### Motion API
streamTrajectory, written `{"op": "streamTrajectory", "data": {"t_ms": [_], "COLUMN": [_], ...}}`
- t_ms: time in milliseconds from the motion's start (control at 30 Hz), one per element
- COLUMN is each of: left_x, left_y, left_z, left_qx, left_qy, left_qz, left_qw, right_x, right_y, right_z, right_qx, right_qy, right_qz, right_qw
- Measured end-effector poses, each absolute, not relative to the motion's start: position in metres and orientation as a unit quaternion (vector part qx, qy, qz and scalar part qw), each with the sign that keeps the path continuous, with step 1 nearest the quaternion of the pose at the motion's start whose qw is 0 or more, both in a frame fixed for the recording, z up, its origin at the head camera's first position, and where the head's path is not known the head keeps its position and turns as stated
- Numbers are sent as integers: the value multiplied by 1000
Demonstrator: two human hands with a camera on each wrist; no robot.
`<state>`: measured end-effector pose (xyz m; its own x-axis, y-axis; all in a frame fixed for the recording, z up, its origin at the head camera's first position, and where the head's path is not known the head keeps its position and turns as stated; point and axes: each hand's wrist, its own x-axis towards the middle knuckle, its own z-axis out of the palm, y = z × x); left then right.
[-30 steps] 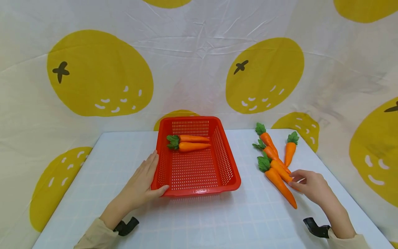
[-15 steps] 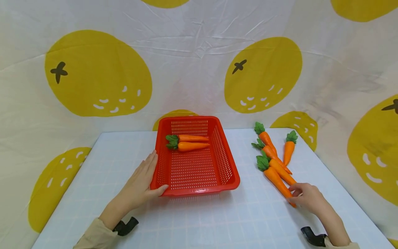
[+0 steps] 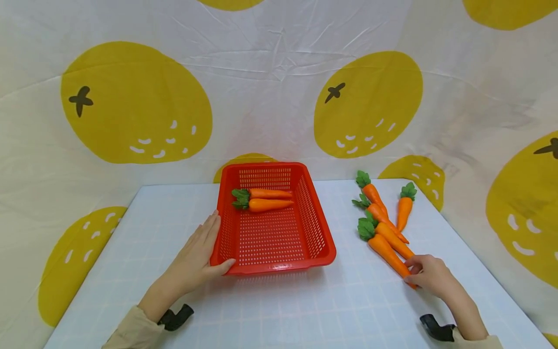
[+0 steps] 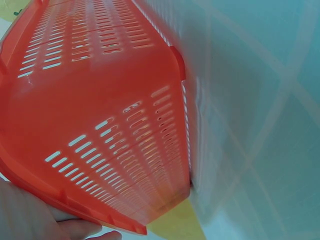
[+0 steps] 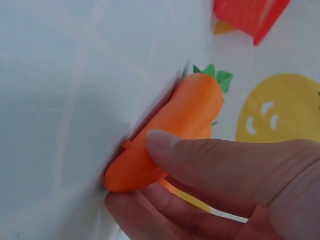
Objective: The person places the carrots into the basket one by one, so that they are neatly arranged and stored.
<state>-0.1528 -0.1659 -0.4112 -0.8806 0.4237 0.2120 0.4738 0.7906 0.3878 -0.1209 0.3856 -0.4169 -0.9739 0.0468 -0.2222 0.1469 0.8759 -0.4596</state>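
Note:
A red perforated plastic basket [image 3: 272, 267] stands on the table, with two orange carrots [image 3: 270, 205] lying side by side in its far part. My left hand [image 3: 192, 261] rests against the basket's near left corner, its straight fingers along the left side and its thumb at the front rim. On the right, my right hand [image 3: 433, 277] pinches the tip end of the nearest carrot [image 3: 388, 254] between thumb and fingers. In the right wrist view the thumb presses on this carrot [image 5: 170, 120], which lies low at the table surface; its green leaves point away.
Behind the held carrot lie several more carrots [image 3: 394, 238], close together, some overlapping. One carrot [image 3: 404, 213] lies apart to their right. A pale checked cloth [image 3: 279, 310] covers the table. A white curtain [image 3: 261, 97] with yellow fruit prints hangs behind.
My right hand has moved toward me from the neighbouring carrot's tip to the nearest carrot's tip and taken hold of it. The left hand and basket stay put.

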Motion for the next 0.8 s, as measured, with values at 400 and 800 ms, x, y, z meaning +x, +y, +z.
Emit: {"op": "streamTrajectory", "data": {"t_ms": [400, 800], "left_x": [-152, -153], "left_y": [-166, -166], "left_z": [-410, -410], "left_qx": [-239, -238], "left_qy": [-944, -945], "left_qz": [-220, -218], "left_qw": [56, 58], "right_x": [-123, -128], "right_y": [385, 382], "right_z": [-413, -407], "right_qx": [31, 6], "right_qy": [967, 973], "right_qz": [-233, -216], "right_qw": [101, 78]}}
